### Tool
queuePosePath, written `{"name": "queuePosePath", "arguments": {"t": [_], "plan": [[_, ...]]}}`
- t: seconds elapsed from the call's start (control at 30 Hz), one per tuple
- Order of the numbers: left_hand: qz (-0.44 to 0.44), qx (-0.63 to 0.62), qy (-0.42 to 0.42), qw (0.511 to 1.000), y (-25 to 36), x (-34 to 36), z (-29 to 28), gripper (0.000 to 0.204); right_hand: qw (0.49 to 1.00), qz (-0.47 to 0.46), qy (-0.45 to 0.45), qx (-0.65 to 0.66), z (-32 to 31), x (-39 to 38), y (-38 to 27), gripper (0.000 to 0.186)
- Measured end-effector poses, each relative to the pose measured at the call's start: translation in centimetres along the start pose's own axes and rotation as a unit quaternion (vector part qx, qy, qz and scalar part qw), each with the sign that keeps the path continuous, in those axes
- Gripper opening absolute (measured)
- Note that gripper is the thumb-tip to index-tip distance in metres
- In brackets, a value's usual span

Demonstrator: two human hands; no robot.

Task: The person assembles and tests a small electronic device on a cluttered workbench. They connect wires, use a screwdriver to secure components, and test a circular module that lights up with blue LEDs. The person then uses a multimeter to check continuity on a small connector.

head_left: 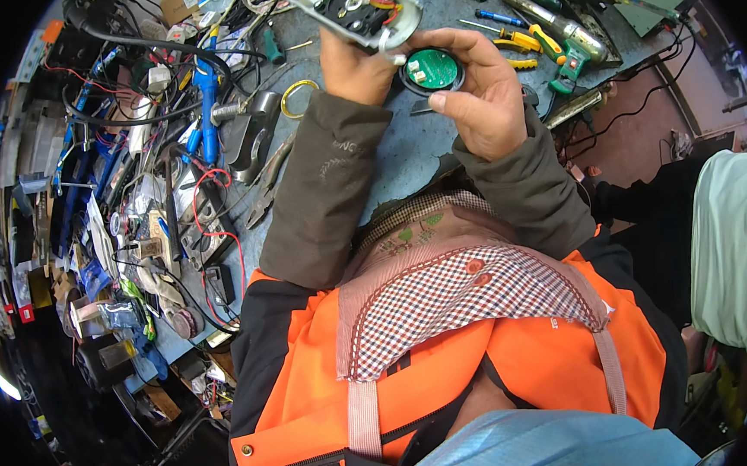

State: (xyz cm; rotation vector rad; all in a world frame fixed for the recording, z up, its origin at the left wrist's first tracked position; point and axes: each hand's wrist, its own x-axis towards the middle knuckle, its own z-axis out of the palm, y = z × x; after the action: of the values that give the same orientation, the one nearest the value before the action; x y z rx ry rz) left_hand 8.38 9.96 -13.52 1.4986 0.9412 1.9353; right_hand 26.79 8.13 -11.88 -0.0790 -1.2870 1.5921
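My left hand (350,76) grips a silver-grey housing (386,20) at the top middle, with a black inner part and red and yellow wires showing inside. A short white piece hangs from its lower end. My right hand (490,99) holds a round green circuit board (432,70) in a black ring, thumb on the lower rim and fingers over the top. The board is just below and right of the housing; whether they are joined is unclear. Below my hands lies the worn blue-grey bench top (399,158).
Tangled cables, tools and parts crowd the bench's left, with pliers (268,184), a tape roll (297,99) and blue tools (207,106). At right lie a yellow-handled screwdriver (542,39), a green-handled tool (568,68) and a metal cylinder (577,41). A pale cloth (726,252) hangs beyond the bench.
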Motion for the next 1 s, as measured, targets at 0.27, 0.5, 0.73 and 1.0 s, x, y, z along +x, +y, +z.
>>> {"name": "queuePosePath", "arguments": {"t": [0.27, 0.5, 0.73, 1.0], "plan": [[-0.068, 0.054, -0.05, 0.995, 2.6, 0.7, -0.2, 0.043, 0.999, 0.017, 0.021, -0.024, -0.9, -0.7, 0.0, 0.056], [-0.044, 0.061, -0.06, 0.995, 0.9, 0.1, -1.1, 0.054, 0.999, -0.001, 0.024, -0.03, -0.9, -1.0, -0.3, 0.058], [-0.058, 0.125, -0.015, 0.99, 2.0, -0.2, -2.0, 0.067, 0.997, -0.025, 0.039, -0.056, -0.3, -1.0, -0.7, 0.06], [-0.095, 0.081, 0.071, 0.99, 10.4, -4.0, 0.8, 0.014, 0.978, -0.091, 0.023, -0.188, 0.1, -1.1, -1.5, 0.064]]}}
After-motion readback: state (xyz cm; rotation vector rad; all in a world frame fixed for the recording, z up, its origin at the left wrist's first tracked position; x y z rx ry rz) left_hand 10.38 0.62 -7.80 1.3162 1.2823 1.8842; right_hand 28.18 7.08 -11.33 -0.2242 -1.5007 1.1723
